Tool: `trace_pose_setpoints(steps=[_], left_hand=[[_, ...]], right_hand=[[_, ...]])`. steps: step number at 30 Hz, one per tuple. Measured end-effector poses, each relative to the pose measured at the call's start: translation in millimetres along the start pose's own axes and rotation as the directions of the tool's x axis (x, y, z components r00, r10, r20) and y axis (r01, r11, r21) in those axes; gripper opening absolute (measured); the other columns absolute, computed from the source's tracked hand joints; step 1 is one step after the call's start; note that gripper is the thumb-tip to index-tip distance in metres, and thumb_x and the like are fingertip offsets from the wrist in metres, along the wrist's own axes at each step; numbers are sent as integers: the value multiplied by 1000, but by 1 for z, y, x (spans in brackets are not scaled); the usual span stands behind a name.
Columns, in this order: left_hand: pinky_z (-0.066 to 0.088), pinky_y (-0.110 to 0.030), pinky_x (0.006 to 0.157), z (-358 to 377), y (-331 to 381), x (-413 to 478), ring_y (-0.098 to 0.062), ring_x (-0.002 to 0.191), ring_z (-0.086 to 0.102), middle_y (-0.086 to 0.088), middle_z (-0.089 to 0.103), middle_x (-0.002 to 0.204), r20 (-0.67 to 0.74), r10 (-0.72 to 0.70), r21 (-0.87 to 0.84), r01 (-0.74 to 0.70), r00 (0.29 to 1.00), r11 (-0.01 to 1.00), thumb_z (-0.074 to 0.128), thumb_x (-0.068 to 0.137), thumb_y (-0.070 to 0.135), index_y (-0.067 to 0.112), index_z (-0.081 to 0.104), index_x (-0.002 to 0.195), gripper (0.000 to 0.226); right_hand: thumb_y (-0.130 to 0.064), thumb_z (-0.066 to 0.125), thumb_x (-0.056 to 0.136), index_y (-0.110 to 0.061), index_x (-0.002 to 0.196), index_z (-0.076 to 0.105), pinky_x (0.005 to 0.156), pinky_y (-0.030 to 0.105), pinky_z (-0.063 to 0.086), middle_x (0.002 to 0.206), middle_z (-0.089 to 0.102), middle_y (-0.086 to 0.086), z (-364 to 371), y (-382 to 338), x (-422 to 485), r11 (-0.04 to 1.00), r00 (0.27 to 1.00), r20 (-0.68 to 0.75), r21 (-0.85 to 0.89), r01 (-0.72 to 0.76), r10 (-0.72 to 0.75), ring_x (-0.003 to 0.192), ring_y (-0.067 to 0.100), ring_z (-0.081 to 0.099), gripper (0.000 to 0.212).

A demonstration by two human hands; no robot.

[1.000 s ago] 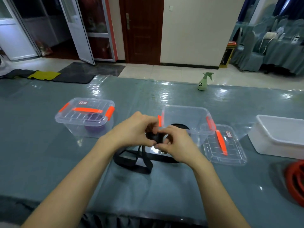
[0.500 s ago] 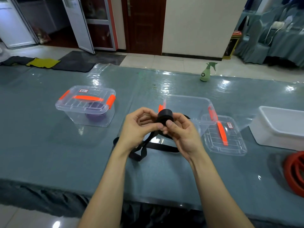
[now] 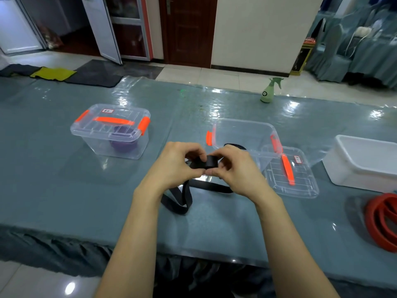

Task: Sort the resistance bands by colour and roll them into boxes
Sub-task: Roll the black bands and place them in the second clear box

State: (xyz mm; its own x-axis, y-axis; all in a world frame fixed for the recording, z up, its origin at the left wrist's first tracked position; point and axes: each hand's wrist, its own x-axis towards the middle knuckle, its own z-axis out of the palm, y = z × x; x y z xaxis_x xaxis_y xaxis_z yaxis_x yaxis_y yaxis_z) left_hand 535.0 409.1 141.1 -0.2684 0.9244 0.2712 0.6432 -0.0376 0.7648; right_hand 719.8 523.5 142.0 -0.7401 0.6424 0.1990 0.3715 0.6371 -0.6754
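Observation:
My left hand [image 3: 174,166] and my right hand [image 3: 236,168] both grip a black resistance band [image 3: 184,198], partly wound into a tight roll [image 3: 211,161] between my fingertips. Its loose end hangs down and loops on the table in front of me. Just behind my hands stands an open clear box [image 3: 245,134] with orange latches; a dark band shows through its front wall. Its lid [image 3: 294,177] lies flat to the right. A closed clear box [image 3: 111,132] on the left holds a purple roll [image 3: 123,143]. Red bands [image 3: 382,220] lie at the right edge.
A white tub [image 3: 365,162] stands at the right, behind the red bands. A green spray bottle [image 3: 268,91] sits at the table's far edge. The table [image 3: 53,186] has a shiny grey-blue cover; its front edge runs below my forearms.
The roll has grown a little as my hands turn it, and the loose loop on the table is shorter. My hands lifted from the table, then stayed in front of the open box.

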Motion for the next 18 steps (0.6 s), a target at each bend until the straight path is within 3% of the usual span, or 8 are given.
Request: trace_pose_setpoints(steps=[3, 7, 10, 12, 14, 16, 18], left_hand=[[61, -31, 98, -3, -11, -2, -15, 100, 80, 6, 83, 102, -77, -7, -215, -10, 997, 977, 99, 72, 20, 30, 71, 91, 35], [61, -30, 99, -2, -9, -2, -20, 105, 81, -3, 85, 107, -169, -103, -527, -2, 980, 850, 102, 63, 25, 30, 74, 101, 47], [61, -39, 104, 4, -1, 2, -22, 112, 80, -3, 85, 111, -180, -121, -585, -7, 976, 811, 100, 65, 26, 36, 80, 117, 56], [60, -44, 107, 7, 2, 3, -24, 114, 80, -5, 84, 114, -181, -114, -596, -17, 977, 802, 99, 68, 24, 30, 83, 119, 53], [62, -40, 104, 7, 1, 3, -23, 112, 80, -5, 85, 111, -176, -122, -583, -4, 977, 813, 99, 69, 23, 24, 85, 116, 49], [60, -27, 98, 1, -1, 0, -14, 108, 81, 4, 86, 105, -146, -103, -473, 22, 984, 881, 100, 70, 23, 31, 87, 110, 43], [58, -20, 93, -6, -4, -4, 0, 102, 79, 17, 84, 97, -101, -73, -235, 48, 992, 971, 100, 71, 23, 39, 86, 104, 40]], right_hand=[[-15, 93, 83, -17, 111, 78, 70, 16, 51, 92, 63, -10, -1, -2, -1, 980, 996, -84, 199, 12, 5, 72, 8, 64, 32], [-1, 88, 85, -8, 115, 76, 72, 23, 58, 93, 75, 11, -4, -7, 3, 835, 992, -101, 551, -11, 80, 72, 15, 74, 33], [-2, 83, 90, -3, 127, 72, 81, 27, 61, 95, 81, 15, -3, -9, 4, 682, 989, -58, 730, -50, 135, 78, 18, 75, 39], [-3, 81, 91, -2, 129, 72, 83, 28, 61, 90, 80, 13, 4, -11, 4, 589, 989, -39, 806, -55, 145, 73, 18, 72, 39], [-10, 82, 88, -6, 127, 74, 86, 31, 61, 87, 78, 13, 8, -8, 2, 525, 986, 1, 846, -88, 164, 71, 19, 71, 41], [-17, 87, 86, -15, 124, 76, 87, 32, 61, 93, 81, 14, 5, -1, -2, 592, 984, 86, 789, -163, 156, 75, 22, 75, 40], [-27, 94, 82, -28, 130, 73, 80, 24, 58, 104, 82, 5, -3, 5, -5, 801, 979, 137, 562, -204, 153, 75, 18, 76, 52]])
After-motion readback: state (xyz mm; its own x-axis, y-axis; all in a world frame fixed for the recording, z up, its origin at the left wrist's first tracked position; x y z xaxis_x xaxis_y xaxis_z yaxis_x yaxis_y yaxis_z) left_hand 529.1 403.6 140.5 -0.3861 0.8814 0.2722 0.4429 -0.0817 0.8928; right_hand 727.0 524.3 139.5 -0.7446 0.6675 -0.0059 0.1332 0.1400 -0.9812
